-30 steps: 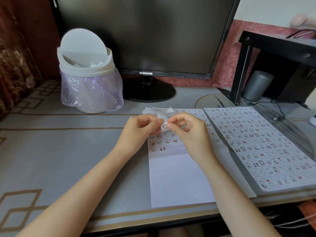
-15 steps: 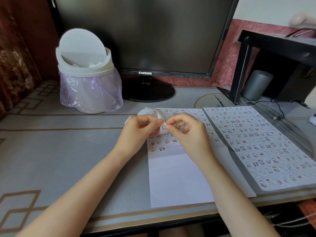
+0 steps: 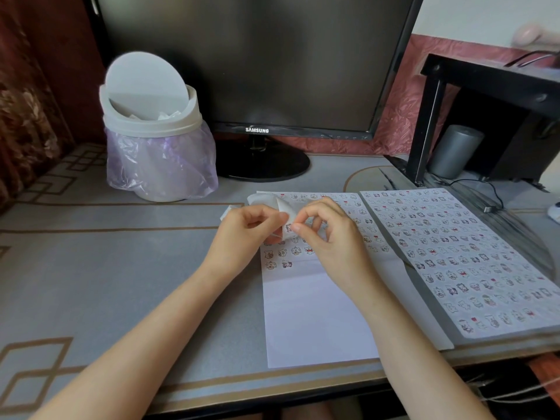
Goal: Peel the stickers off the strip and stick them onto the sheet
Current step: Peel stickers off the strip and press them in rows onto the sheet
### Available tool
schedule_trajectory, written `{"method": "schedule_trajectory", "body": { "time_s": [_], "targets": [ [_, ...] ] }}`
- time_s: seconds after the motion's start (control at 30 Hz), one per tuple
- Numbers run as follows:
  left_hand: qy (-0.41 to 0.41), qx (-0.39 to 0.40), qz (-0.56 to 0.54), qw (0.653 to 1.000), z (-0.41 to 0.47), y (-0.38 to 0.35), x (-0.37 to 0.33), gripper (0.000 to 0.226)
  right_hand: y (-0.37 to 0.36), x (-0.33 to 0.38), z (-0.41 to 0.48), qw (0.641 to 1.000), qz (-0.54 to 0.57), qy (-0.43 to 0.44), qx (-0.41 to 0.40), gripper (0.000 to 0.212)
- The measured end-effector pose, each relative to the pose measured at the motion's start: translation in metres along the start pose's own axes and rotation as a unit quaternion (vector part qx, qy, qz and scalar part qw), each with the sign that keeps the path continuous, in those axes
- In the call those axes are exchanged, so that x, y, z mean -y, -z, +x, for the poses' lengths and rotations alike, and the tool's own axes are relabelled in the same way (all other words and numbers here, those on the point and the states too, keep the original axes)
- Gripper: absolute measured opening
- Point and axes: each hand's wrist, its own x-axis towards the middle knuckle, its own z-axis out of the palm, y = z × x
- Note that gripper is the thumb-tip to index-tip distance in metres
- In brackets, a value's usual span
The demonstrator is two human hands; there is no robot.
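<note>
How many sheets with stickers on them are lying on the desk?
2. The part-filled sheet lies in the middle of view; the full sheet lies just right of it. More may be hidden beneath that one.

Strip (image 3: 266, 201) thin white paper, smooth, slight sheen, curled; sheet (image 3: 315, 313) flat matt white paper, second sheet (image 3: 454, 253) beside it looks like the same paper. Surface (image 3: 121, 268) smooth matt grey covering with printed brown lines; bin (image 3: 151, 116) matt white plastic, its bag (image 3: 160, 168) thin crinkled translucent lilac plastic, shiny at the creases. Monitor (image 3: 242, 56) glossy black plastic frame and base, dark low-sheen screen; shelf (image 3: 485, 77) black, smooth, semi-gloss; cylinder (image 3: 457, 150) under it matt grey, material unclear; wall covering (image 3: 403, 116) pink, crinkled, slightly shiny; curtain (image 3: 27, 116) dark red patterned cloth.
</note>
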Motion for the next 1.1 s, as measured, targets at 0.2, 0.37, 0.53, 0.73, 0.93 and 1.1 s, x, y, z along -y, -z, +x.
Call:
{"method": "schedule_trajectory", "body": {
  "time_s": [0.2,0.37,0.53,0.73,0.93,1.1],
  "targets": [
    [0.028,-0.020,-0.011,0.999,0.002,0.002,0.004,0.021,0.009,0.009,0.000,0.993,0.122,-0.002,-0.007,0.010],
    [0.039,-0.016,0.001,0.999,0.003,0.002,0.008,0.021,0.022,0.014,0.001,0.970,0.197,-0.130,0.058,0.009],
    [0.036,-0.015,-0.002,0.999,0.004,0.001,0.008,0.021,0.030,0.014,-0.005,0.947,0.149,-0.241,0.150,0.006],
    [0.035,-0.016,0.003,0.999,0.003,0.001,0.008,0.019,0.024,0.009,-0.004,0.942,0.099,-0.280,0.158,0.006],
    [0.038,-0.015,0.006,0.999,0.003,0.001,0.007,0.019,0.023,0.009,-0.004,0.943,0.094,-0.277,0.157,0.004],
    [0.041,-0.014,0.006,0.999,0.003,0.001,0.007,0.019,0.019,0.006,-0.004,0.944,0.083,-0.280,0.151,0.009]
  ]
}}
